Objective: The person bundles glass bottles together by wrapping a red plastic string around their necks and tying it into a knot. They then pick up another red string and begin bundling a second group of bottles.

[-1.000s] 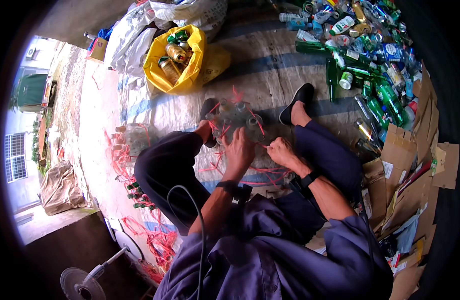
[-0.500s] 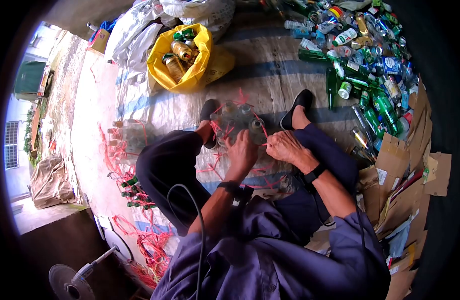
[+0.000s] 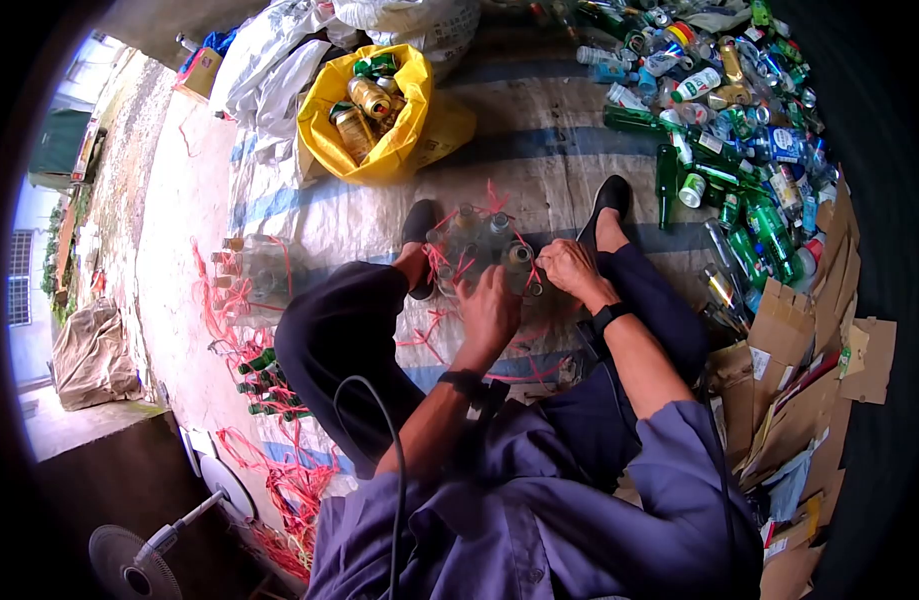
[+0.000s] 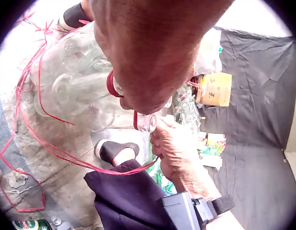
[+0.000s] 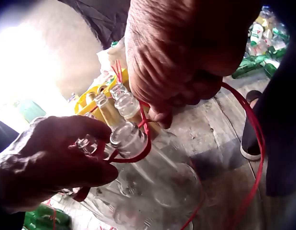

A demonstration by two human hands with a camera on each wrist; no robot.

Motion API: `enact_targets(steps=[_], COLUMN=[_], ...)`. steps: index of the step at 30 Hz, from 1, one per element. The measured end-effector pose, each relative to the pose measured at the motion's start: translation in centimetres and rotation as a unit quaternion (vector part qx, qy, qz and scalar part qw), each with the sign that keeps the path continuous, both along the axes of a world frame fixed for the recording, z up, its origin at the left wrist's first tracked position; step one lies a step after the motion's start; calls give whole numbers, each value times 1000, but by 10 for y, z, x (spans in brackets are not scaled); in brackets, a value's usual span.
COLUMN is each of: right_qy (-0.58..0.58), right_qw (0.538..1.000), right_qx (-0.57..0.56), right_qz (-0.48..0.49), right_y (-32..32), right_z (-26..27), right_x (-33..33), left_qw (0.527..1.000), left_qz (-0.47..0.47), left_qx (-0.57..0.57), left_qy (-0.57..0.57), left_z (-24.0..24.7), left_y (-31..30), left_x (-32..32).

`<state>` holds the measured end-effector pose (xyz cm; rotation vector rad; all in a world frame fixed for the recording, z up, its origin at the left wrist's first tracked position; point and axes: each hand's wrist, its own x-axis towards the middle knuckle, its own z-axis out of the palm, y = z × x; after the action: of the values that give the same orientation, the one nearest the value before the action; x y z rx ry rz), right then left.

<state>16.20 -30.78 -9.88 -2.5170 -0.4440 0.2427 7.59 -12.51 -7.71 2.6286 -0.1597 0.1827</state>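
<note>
A bundle of clear glass bottles (image 3: 475, 240) stands between the person's feet, with red plastic string (image 5: 147, 136) looped around its necks. My left hand (image 3: 492, 308) is at the near side of the bundle. In the right wrist view its thumb and fingers curl around a bottle neck (image 5: 88, 143), beside another ringed by the string. At the bundle's right side, my right hand (image 3: 571, 268) grips the string, fingers folded in. A long tail of string (image 4: 90, 165) hangs from that hand in the left wrist view. My left forearm hides part of the bottles there.
A yellow bag (image 3: 324, 140) of cans stands beyond the feet. Bottles and cans are heaped (image 3: 749, 150) at the far right, above flattened cardboard (image 3: 784, 350). Another clear bottle bundle (image 3: 264, 280), green bottles (image 3: 269, 385) and tangled red string (image 3: 294, 490) lie at left, near a fan (image 3: 134, 565).
My right hand has moved away from the body, up along the bundle's right side, still gripping the string. The left hand has shifted slightly right at the bundle's near side.
</note>
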Motion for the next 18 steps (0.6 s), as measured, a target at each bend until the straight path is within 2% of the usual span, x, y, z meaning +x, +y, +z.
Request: enact_targets(steps=[2, 3, 5, 8, 13, 18], right_qy=[56, 58, 165, 217, 227, 233], right_qw=[995, 995, 979, 964, 962, 960], right_qx=[67, 68, 85, 113, 51, 29], right_qz=[-44, -45, -80, -108, -143, -150], right_y=[3, 3, 2, 4, 19, 22], right_z=[-20, -22, -26, -38, -49, -48], right_x=[3, 2, 1, 1, -1, 4], left_qw=[1000, 1000, 999, 1000, 994, 987], left_qz=[2, 2, 0, -25, -107, -159], left_qx=[-7, -6, -28, 12, -20, -30], left_qy=[-11, -9, 34, 5, -7, 10], left_z=[0, 0, 1, 5, 19, 3], left_y=[0, 1, 3, 6, 8, 1], left_x=[0, 0, 2, 7, 22, 27])
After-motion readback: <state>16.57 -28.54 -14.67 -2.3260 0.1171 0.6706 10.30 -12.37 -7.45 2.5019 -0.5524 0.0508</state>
